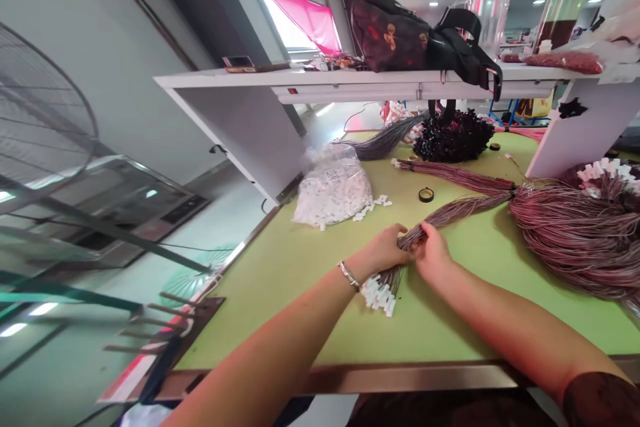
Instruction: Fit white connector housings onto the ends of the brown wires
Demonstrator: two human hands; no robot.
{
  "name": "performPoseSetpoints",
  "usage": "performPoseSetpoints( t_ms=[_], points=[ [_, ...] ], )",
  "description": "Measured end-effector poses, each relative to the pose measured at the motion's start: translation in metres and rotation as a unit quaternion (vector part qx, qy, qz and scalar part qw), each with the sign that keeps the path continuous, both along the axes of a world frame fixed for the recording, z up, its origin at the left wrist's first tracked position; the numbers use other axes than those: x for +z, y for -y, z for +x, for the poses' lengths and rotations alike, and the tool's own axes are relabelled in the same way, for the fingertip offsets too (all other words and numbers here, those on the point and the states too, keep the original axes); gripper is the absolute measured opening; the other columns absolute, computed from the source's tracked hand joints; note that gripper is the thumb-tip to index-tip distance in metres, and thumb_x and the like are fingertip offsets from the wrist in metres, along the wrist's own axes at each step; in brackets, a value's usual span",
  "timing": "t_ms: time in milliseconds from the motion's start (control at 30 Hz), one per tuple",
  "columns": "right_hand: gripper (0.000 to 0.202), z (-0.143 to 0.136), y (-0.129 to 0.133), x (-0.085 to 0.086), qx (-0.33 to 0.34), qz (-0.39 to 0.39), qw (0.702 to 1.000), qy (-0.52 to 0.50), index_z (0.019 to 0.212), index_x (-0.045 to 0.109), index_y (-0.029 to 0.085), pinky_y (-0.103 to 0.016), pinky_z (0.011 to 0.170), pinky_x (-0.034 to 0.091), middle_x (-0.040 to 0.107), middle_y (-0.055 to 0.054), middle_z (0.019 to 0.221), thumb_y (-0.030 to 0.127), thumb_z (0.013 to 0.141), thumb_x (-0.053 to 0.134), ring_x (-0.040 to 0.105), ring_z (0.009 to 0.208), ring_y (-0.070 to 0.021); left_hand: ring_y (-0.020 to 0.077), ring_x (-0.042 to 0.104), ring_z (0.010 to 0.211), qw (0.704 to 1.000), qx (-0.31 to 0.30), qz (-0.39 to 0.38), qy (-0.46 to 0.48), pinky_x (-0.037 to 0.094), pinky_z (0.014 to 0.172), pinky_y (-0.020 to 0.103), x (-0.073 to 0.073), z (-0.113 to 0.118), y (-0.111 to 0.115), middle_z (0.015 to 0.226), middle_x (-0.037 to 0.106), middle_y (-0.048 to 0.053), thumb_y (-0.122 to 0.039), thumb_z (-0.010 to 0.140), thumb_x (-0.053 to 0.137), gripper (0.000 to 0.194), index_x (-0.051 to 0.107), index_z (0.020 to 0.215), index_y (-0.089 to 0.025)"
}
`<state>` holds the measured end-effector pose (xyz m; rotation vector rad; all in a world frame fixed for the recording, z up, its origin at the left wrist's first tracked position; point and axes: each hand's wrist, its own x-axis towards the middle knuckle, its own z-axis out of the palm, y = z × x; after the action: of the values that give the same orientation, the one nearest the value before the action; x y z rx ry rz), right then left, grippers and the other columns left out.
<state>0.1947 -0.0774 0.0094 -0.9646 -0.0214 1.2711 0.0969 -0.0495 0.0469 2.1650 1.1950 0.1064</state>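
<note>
A bundle of thin brownish-red wires point(453, 211) runs across the green tabletop from the right to my hands. My left hand point(387, 248) is wrapped round it near its end, with a metal bracelet on the wrist. Close beside it, my right hand point(431, 250) grips the same bundle, thumb on top; some of its fingers are hidden. Below my left hand, white connectors point(379, 296) fan out from the wire ends. At the right, the bundle joins a large coil of the same wires point(575, 237). A roll of black tape point(426, 195) lies beyond my hands.
A plastic bag of white connectors point(333, 187) sits at the left, with several spilled beside it. Farther back are a heap of black parts point(453, 137) and grey wires point(383, 139). Above, a white shelf point(320, 77) carries a dark bag point(400, 33). A fan point(45, 100) stands left.
</note>
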Motion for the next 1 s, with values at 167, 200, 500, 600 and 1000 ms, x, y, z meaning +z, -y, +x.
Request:
performPoseSetpoints(
  t_ms=[167, 200, 500, 600, 1000],
  points=[
    [0.009, 0.036, 0.025, 0.019, 0.162, 0.0, 0.985, 0.064, 0.066, 0.057, 0.013, -0.023, 0.051, 0.046, 0.061, -0.004, 0.058, 0.013, 0.075, 0.055, 0.058, 0.051, -0.0117, 0.0137, 0.053, 0.053, 0.991, -0.04, -0.126, 0.01, 0.039, 0.051, 0.023, 0.002, -0.01, -0.021, 0.059, 0.058, 0.0, -0.019, 0.066, 0.052, 0.016, 0.059, 0.08, -0.014],
    [0.007, 0.049, 0.028, 0.027, 0.3, 0.004, 0.944, 0.14, 0.069, 0.06, 0.011, -0.024, 0.052, 0.047, 0.066, -0.007, 0.066, 0.016, 0.074, 0.058, 0.061, 0.056, -0.0132, 0.0141, 0.053, 0.054, 0.995, -0.049, -0.082, -0.005, 0.039, 0.051, 0.023, 0.003, -0.011, -0.026, 0.059, 0.058, 0.001, -0.021, 0.068, 0.052, 0.014, 0.06, 0.079, -0.015],
    [0.012, 0.092, -0.081, 0.04, 0.283, -0.079, 0.602, 0.743, 0.078, 0.067, 0.012, -0.026, 0.063, 0.044, 0.066, -0.008, 0.073, 0.016, 0.076, 0.055, 0.06, 0.064, -0.0152, 0.0242, 0.064, 0.079, 0.976, -0.119, 0.104, -0.151, 0.047, 0.068, 0.03, -0.001, -0.013, -0.029, 0.086, 0.068, 0.012, -0.025, 0.075, 0.051, 0.019, 0.065, 0.084, -0.017],
    [0.008, 0.082, -0.106, 0.02, 0.257, -0.096, 0.577, 0.769, 0.073, 0.066, 0.01, -0.03, 0.071, 0.043, 0.066, -0.016, 0.086, 0.011, 0.071, 0.059, 0.062, 0.078, -0.0216, 0.0245, 0.065, 0.08, 0.974, -0.123, 0.096, -0.163, 0.047, 0.066, 0.03, 0.0, -0.014, -0.025, 0.088, 0.068, 0.012, -0.02, 0.074, 0.05, 0.02, 0.066, 0.086, -0.017],
    [0.023, 0.077, 0.02, 0.037, 0.346, 0.126, 0.715, 0.594, 0.089, 0.064, 0.018, -0.023, 0.057, 0.035, 0.056, 0.001, 0.069, 0.035, 0.077, 0.057, 0.046, 0.061, -0.0109, 0.0145, 0.052, 0.056, 0.992, -0.07, 0.073, -0.08, 0.038, 0.052, 0.024, 0.017, -0.017, -0.045, 0.067, 0.061, 0.005, -0.02, 0.07, 0.052, 0.015, 0.065, 0.078, -0.016]
  ],
)
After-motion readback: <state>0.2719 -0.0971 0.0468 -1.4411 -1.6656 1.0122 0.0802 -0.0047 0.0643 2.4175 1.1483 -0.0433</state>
